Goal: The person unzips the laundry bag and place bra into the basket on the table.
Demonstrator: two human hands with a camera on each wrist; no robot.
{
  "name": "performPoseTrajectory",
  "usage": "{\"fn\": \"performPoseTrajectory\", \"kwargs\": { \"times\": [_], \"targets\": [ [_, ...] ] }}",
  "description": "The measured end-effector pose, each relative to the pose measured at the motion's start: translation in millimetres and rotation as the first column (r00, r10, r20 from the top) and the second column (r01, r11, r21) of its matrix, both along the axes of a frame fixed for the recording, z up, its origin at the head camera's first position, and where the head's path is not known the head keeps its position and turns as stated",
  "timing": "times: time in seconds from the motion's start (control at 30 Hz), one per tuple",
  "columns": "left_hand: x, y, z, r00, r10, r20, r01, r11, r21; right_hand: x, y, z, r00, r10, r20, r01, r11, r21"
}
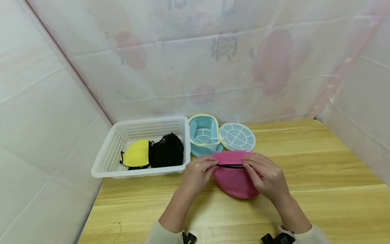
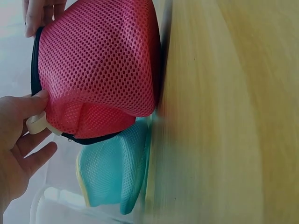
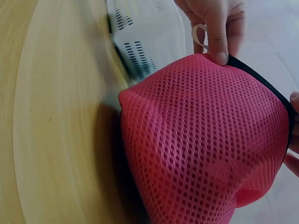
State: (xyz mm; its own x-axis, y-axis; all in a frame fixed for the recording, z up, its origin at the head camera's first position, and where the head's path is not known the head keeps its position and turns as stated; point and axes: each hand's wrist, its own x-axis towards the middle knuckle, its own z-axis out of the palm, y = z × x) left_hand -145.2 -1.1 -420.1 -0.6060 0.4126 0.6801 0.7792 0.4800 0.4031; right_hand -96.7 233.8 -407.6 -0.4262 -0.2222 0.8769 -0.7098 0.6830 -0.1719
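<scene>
Over the front of the table, my left hand and right hand hold a pink mesh laundry bag between them. Each pinches its black-edged zip opening, thumb and fingers at opposite ends of it. In the left wrist view, a small pale loop hangs at the rim by the left fingers. The mesh body bulges below the rim and hides what is inside. Just behind it stands a teal mesh bag with yellow trim, unzipped, its round ribbed lid folded out to the right.
To the left sits a white plastic basket with slotted walls. In it lie a yellow bra and a crumpled black garment. A pale printed sheet walls off the back of the wooden table.
</scene>
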Motion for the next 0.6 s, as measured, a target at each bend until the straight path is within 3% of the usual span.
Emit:
{"fn": "performPoseTrajectory", "kwargs": {
  "times": [0.23,0.43,0.6],
  "targets": [
    [2.0,0.1,2.2,0.998,0.049,0.038,-0.047,0.997,-0.064,-2.3,-5.9,-8.3,0.999,0.041,0.004,-0.04,0.999,-0.009],
    [13.6,13.5,9.5,0.994,-0.087,-0.062,0.08,0.99,-0.112,-0.3,-15.7,-11.0,0.999,0.046,0.014,-0.047,0.999,0.026],
    [16.8,19.1,7.7,0.992,-0.106,-0.074,0.103,0.994,-0.047,0.4,-21.9,-12.8,0.998,0.063,0.008,-0.063,0.997,0.035]
  ]
}}
